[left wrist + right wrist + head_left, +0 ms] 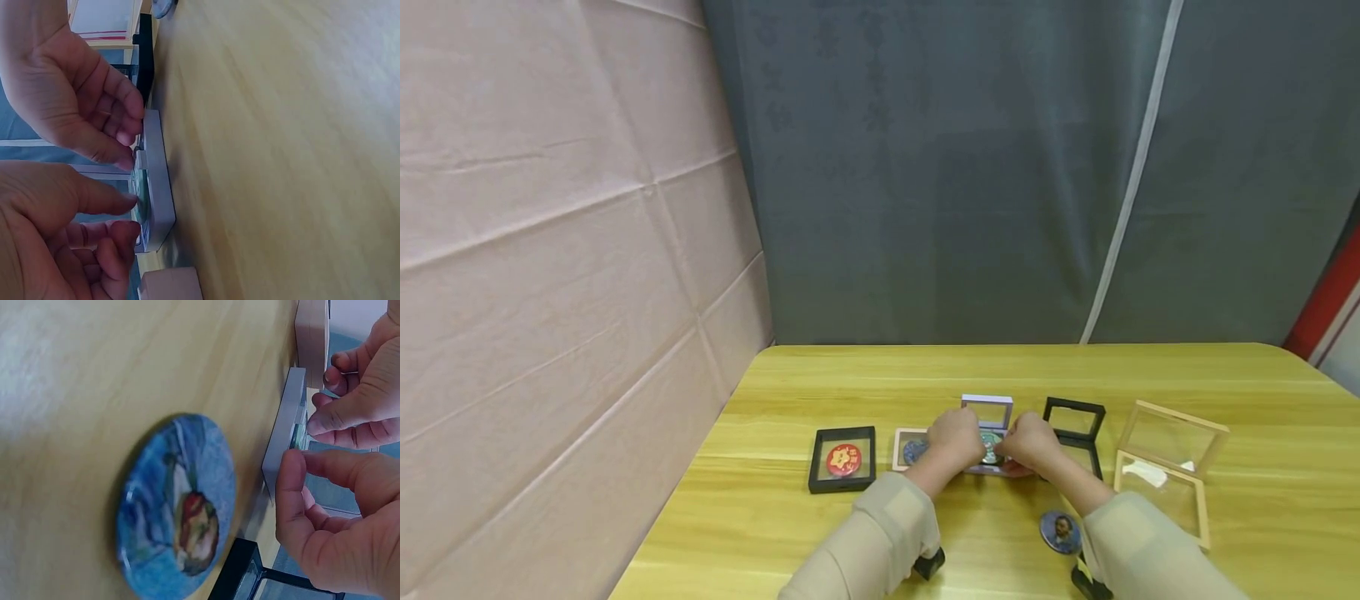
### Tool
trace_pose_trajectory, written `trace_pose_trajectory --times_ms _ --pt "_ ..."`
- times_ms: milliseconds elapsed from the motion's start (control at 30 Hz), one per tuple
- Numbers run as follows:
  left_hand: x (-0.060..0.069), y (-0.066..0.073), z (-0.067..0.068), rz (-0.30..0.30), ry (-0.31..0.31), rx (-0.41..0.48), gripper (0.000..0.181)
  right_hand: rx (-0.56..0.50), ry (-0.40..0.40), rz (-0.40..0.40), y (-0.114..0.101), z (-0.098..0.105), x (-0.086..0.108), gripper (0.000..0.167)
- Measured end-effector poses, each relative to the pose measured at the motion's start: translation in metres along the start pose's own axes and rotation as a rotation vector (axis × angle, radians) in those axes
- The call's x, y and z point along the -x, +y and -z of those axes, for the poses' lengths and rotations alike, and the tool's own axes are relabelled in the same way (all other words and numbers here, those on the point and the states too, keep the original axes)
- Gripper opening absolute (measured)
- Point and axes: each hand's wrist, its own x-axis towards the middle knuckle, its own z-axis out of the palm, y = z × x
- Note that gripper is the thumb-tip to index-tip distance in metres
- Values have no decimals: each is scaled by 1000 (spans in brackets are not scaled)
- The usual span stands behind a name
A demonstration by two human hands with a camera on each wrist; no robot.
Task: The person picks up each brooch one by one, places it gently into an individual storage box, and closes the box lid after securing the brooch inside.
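A lavender display frame [987, 400] stands with its lid raised, and a round green badge [990, 447] is at its lower half. My left hand [957, 437] holds the badge from the left; in the left wrist view its thumb [127, 201] lies on the badge's face. From the right, my right hand [1032, 442] pinches at the badge's edge, thumb and forefinger close together in the right wrist view. The fingertips partly cover the badge, so the exact grip is hard to see. A blue portrait badge [1061, 532] lies on the table near the right forearm.
Left of the hands are a black frame [811, 479] with a red star badge [843, 460] and a pale pink frame [897, 454] with a blue badge [914, 452]. To the right, a black frame [1101, 414] and a wooden frame [1202, 517] stand opened. White scraps [1146, 473] lie on the latter.
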Motion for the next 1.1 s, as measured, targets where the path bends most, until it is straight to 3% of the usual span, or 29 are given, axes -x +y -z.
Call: trace_pose_trajectory --times_ms 167,233,300,333,400,500,567,733,867,1100 --pt "2 -7 7 -7 -3 79 21 136 32 71 1 2 5 34" --pt "2 -10 12 -2 1 132 21 188 34 99 1 4 9 25" --pt "1 -13 17 16 15 189 11 228 24 118 1 7 14 20" --pt "0 -14 20 25 24 217 4 236 15 124 1 8 17 27" --pt "-2 -15 25 31 30 259 24 238 5 139 2 8 21 48" --pt "-4 -17 29 25 35 314 39 215 10 136 3 5 25 39" --pt "-5 -17 29 0 32 340 35 191 28 139 4 2 25 31" --pt "-3 -16 26 -58 27 378 29 172 61 132 6 -4 24 37" --pt "-2 -16 26 -68 30 401 33 181 59 131 8 -5 23 23" --pt "-1 -15 26 -54 15 470 41 165 54 111 12 -5 20 19"
